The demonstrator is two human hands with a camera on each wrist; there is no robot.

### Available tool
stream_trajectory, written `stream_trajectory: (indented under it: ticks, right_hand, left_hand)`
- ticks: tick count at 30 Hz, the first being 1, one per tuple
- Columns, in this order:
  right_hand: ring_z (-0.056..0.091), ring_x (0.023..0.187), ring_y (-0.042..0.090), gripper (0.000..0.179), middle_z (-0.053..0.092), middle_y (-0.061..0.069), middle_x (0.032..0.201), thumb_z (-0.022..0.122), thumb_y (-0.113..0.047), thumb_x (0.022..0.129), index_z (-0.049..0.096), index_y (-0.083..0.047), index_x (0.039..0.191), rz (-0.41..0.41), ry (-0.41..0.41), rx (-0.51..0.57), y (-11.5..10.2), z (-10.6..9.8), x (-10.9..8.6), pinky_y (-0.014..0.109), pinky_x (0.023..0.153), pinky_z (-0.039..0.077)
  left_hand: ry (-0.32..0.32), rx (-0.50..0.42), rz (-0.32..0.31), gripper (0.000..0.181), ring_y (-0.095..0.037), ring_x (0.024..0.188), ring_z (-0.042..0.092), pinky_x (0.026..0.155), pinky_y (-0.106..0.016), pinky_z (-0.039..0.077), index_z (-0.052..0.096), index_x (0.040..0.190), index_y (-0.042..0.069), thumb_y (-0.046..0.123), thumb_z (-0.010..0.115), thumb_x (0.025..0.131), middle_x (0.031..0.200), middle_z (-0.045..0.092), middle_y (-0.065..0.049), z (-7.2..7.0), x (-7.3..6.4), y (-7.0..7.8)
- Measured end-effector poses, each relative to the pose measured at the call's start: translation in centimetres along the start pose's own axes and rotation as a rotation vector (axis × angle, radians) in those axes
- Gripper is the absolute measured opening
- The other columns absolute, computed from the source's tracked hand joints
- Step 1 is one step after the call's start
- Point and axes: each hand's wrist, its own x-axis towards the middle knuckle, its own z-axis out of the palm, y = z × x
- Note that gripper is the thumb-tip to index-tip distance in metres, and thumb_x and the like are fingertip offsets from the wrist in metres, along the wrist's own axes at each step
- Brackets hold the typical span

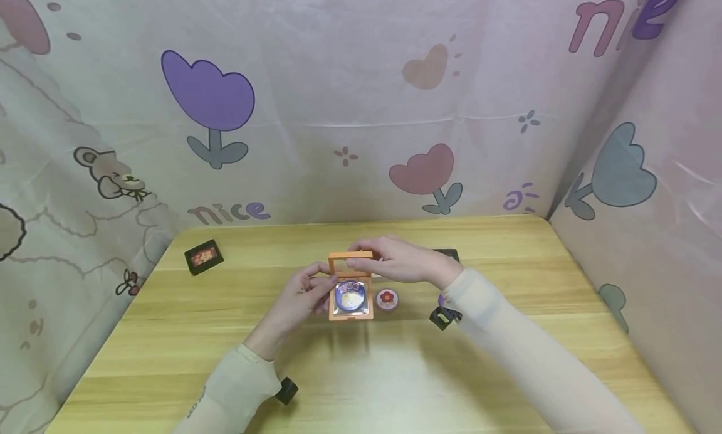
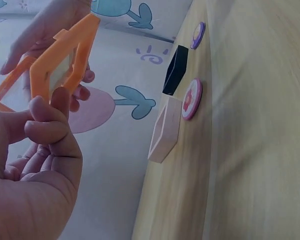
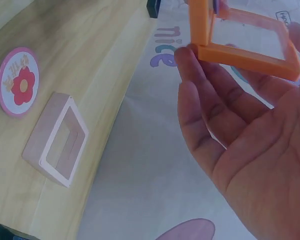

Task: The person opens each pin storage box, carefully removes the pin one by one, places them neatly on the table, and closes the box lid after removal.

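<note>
left hand [image 1: 300, 298] and right hand [image 1: 402, 261] pinch the open orange case [image 1: 341, 318], its long axis pointing forward.

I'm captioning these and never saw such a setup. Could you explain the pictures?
No machine here, just a person. The wide picture comes from a head-worn camera, the tilted two from each wrist. The bare left hand and right hand both hold an open, orange, square, plastic-looking case containing a round blue badge. Things on the yellow wood-patterned table include a round white badge with a red flower, a pale pink square frame, and a black square frame with a reddish picture.
</note>
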Motion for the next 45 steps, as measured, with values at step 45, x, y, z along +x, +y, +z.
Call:
stream_trajectory:
  ticks: [45]
  right_hand:
    - [0.061,0.074,0.007,0.032,0.072,-0.005,0.095,0.087,-0.039,0.09,0.075,-0.016,0.11,-0.115,0.31,-0.634,-4.7,4.9,0.2,0.022,0.062,0.052]
  left_hand:
    - [0.175,-0.001,0.031,0.02,-0.01,0.071,0.068,0.075,-0.026,0.063,0.054,0.123,-0.002,0.015,0.057,0.112,0.087,0.078,0.001,-1.1,-0.1,-0.3]
